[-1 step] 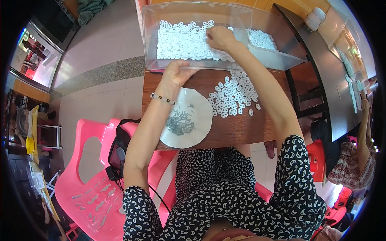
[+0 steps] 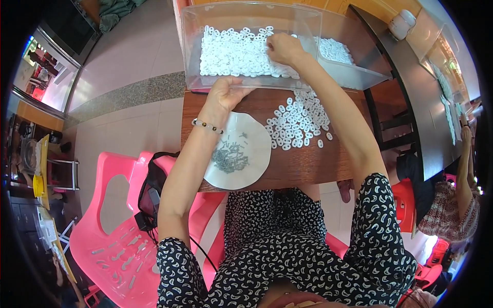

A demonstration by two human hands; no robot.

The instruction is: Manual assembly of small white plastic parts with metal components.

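My left hand grips the near lower edge of a clear plastic bin, its thumb pointing right and some fingers partly hidden. In the bin lies a thick layer of small white oval pieces with two holes each. My right hand is inside the bin over these pieces, fingers curled; what they hold, if anything, is hidden. Below my left wrist stands a white plate with a wavy rim, holding many small grey pins. A loose heap of white oval pieces lies right of the plate.
A second clear bin section with white pieces adjoins on the right. The wooden table ends close to my lap. A pink chair with a black bag stands left. Another person's arm is at a dark table at right.
My right hand has shifted slightly to the right within the bin. My left hand, the plate and the heap stay where they were.
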